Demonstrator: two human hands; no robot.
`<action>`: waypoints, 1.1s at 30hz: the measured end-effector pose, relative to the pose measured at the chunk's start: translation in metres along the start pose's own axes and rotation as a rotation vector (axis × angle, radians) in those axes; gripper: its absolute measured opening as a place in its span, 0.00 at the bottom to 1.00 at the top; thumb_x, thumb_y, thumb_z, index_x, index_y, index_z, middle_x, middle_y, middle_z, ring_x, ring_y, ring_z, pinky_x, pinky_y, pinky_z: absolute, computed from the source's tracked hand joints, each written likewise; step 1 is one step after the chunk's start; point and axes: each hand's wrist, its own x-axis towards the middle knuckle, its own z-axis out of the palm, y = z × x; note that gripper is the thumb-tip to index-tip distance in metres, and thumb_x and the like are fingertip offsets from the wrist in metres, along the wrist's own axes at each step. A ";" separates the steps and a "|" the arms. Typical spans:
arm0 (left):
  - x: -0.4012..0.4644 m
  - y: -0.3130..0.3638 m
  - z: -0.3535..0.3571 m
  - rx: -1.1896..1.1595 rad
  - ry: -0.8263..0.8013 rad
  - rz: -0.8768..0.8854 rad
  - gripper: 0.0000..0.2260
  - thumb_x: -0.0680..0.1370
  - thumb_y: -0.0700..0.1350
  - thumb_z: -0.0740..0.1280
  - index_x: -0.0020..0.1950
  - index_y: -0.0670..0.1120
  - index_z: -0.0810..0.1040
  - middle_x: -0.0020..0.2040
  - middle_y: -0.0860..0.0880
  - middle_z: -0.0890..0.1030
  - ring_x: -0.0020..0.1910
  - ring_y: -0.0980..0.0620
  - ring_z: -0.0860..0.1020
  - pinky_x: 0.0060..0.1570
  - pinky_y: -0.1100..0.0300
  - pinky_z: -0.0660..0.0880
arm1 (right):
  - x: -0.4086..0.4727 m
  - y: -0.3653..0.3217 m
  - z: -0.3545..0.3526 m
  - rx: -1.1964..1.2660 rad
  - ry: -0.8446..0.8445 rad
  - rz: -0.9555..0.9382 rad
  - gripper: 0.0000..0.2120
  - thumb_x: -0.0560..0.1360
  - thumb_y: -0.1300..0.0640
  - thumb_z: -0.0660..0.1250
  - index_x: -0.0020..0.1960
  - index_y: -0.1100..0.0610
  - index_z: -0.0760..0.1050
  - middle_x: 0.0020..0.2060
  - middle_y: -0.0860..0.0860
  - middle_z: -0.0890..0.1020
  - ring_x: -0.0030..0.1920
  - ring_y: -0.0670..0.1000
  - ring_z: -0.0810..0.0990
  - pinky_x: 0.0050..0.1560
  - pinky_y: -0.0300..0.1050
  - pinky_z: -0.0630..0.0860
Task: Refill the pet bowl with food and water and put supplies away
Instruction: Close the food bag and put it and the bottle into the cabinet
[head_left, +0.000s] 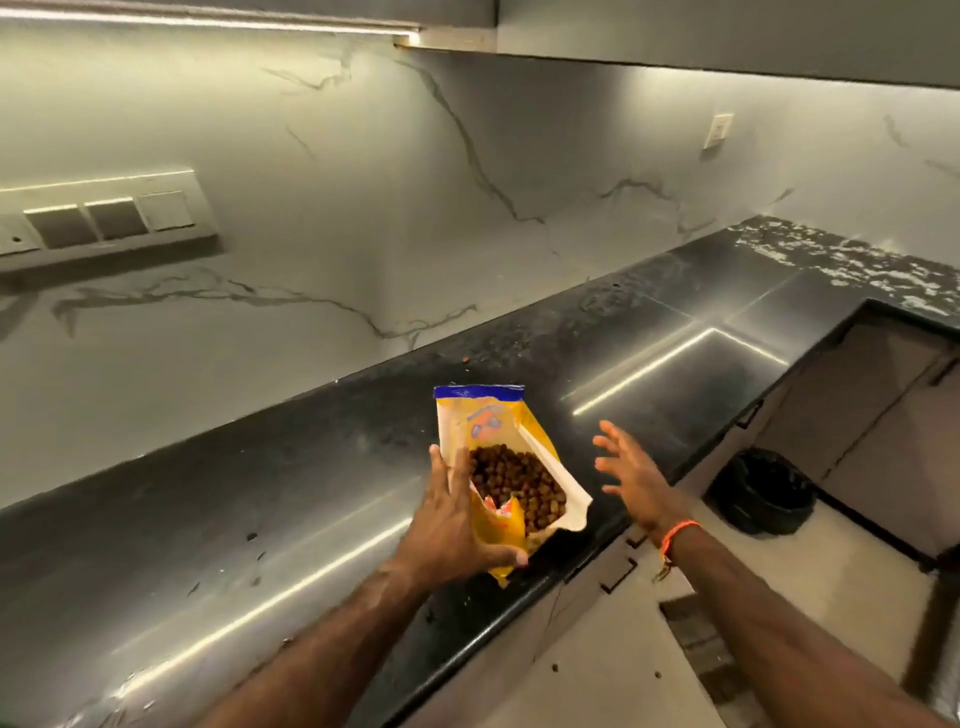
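Head view looked down on a dark polished desk (291, 499) running along a marble-patterned wall (363, 208). A yellow food bag (498, 530) with a blue top band stood open near the desk's front edge, its torn mouth wide enough to show brown kibble (519, 486) filling it. The left hand (457, 525) had the bag in its grip, fingers laid up along the bag's left side and the thumb hooked round the lower front, so the grip was closed on the bag. The right hand (631, 473) hung in the air just right of the bag, apart from it, fingers spread and straight, holding nothing; an orange thread band (678, 532) circled its wrist. On the pale floor (597, 675) to the right, beside the lower cabinets (893, 415), sat a black bowl (763, 491); what it held could not be told. A switch panel (104, 218) was set in the wall at left.
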 end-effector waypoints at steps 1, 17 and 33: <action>0.004 0.001 0.006 -0.017 -0.016 -0.004 0.73 0.57 0.74 0.78 0.80 0.56 0.26 0.81 0.42 0.27 0.83 0.40 0.42 0.80 0.46 0.54 | 0.017 0.007 -0.001 -0.043 -0.036 0.014 0.26 0.83 0.60 0.59 0.78 0.44 0.63 0.74 0.50 0.71 0.61 0.50 0.77 0.59 0.48 0.73; 0.020 0.022 0.049 -0.101 0.201 -0.064 0.32 0.79 0.57 0.68 0.79 0.60 0.56 0.81 0.53 0.63 0.68 0.45 0.77 0.65 0.49 0.76 | 0.091 0.038 0.055 -0.314 -0.264 -0.148 0.03 0.80 0.50 0.70 0.53 0.47 0.81 0.47 0.48 0.86 0.48 0.46 0.83 0.48 0.44 0.77; -0.019 0.015 -0.005 0.067 0.412 0.116 0.25 0.79 0.61 0.67 0.75 0.68 0.66 0.72 0.59 0.77 0.63 0.50 0.81 0.54 0.52 0.80 | 0.076 -0.011 0.063 -0.316 -0.108 -0.246 0.15 0.81 0.40 0.62 0.47 0.49 0.80 0.40 0.45 0.85 0.41 0.45 0.84 0.43 0.49 0.80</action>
